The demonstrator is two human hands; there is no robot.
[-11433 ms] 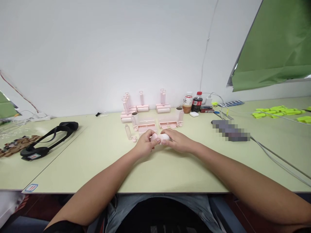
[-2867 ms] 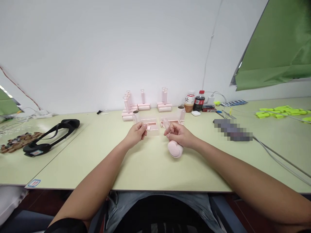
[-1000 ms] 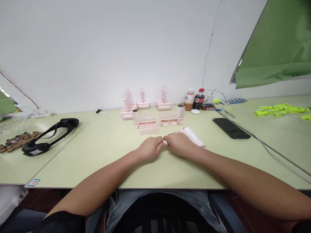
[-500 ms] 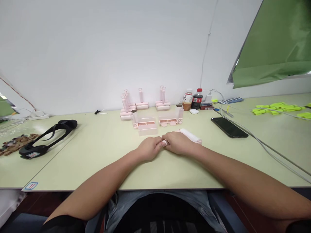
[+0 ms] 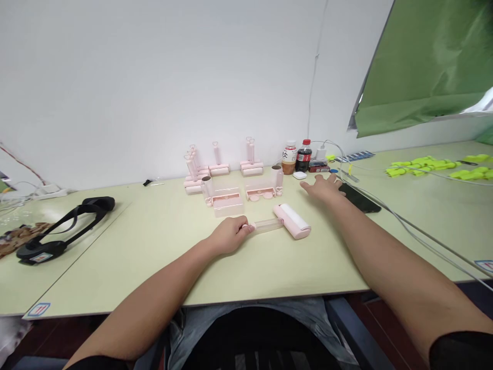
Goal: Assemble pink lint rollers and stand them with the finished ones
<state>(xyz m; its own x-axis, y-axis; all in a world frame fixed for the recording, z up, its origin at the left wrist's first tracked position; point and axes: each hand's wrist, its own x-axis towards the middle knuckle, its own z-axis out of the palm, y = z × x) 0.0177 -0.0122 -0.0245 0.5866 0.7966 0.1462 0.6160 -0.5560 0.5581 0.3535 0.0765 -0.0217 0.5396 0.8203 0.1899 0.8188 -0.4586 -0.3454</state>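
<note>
A pink roller (image 5: 291,221), seemingly assembled, lies on the bench (image 5: 269,272), its handle (image 5: 268,225) pinched in the left hand (image 5: 230,235). Right of the roller, the right hand (image 5: 323,189) spreads, visibly holding nothing. Behind the roller, unassembled parts (image 5: 228,206) remain before finished-looking standing rollers (image 5: 219,168).

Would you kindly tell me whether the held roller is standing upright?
Lying down: the roller has its handle, in the left hand, stretched sideways.
</note>
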